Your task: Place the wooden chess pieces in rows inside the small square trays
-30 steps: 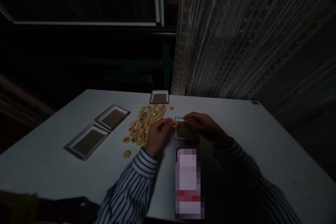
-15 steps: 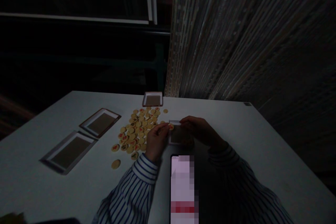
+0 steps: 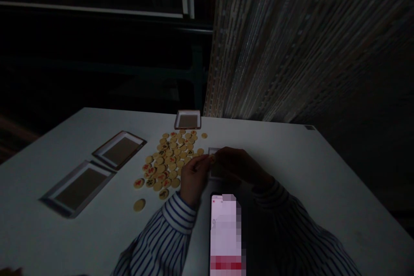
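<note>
Between thumb and fingertips my left hand [image 3: 195, 177] pinches a round wooden xiangqi piece [image 3: 212, 159]. My right hand [image 3: 243, 167] has come up to the same piece from the other side, its fingers bent and closed at the piece's edge; deep shadow hides part of them. Beneath both hands lies a shallow box [image 3: 216, 174] with a pale rim and dark floor, partly covered by my right hand. Left of my left hand spreads a heap of xiangqi pieces [image 3: 173, 153], some face up with red or black characters, others showing plain wood.
A lit phone [image 3: 224, 233] lies in front of the hands. One shallow box [image 3: 188, 120] stands at the far edge, with a brown-rimmed box [image 3: 119, 148] and a pale-rimmed box [image 3: 80, 185] at left. A string curtain [image 3: 252, 51] hangs behind the white table [image 3: 291, 151].
My right hand has moved left, bringing its fingertips to the piece in my left hand. The red character on that piece no longer shows clearly. The view has shifted slightly.
</note>
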`<state>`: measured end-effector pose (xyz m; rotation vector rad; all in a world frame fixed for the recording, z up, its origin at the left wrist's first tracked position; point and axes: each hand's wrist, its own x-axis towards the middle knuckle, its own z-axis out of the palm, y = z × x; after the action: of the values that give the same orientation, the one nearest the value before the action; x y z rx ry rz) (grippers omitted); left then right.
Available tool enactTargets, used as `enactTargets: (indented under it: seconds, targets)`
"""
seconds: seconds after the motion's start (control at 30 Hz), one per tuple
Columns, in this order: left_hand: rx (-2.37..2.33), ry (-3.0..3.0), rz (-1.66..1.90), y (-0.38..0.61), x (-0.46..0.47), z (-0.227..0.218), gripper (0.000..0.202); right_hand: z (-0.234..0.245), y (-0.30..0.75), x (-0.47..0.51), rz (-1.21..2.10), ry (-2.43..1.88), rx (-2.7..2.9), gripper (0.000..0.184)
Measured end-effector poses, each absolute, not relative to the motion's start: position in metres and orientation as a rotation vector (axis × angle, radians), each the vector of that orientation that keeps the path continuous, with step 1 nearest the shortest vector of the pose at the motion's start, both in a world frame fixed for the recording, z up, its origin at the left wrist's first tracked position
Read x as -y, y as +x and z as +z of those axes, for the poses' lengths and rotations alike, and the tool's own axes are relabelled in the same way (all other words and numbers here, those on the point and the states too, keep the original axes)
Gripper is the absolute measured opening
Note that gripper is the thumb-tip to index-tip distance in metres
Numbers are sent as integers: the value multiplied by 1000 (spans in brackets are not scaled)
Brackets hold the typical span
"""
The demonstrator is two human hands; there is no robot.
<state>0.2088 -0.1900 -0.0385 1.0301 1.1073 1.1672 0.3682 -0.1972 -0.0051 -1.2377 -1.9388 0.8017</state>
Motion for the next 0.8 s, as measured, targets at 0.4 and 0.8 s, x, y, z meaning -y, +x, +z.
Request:
enactTargets:
  seconds: [0.4, 0.8]
  targets:
    - [-1080, 1081, 1169, 207, 190, -43, 23, -6, 361, 197, 878, -1209, 1826, 24]
    - [-1122, 1098, 1156, 205, 189, -45, 24, -11, 363, 197, 956, -1195, 1797, 24]
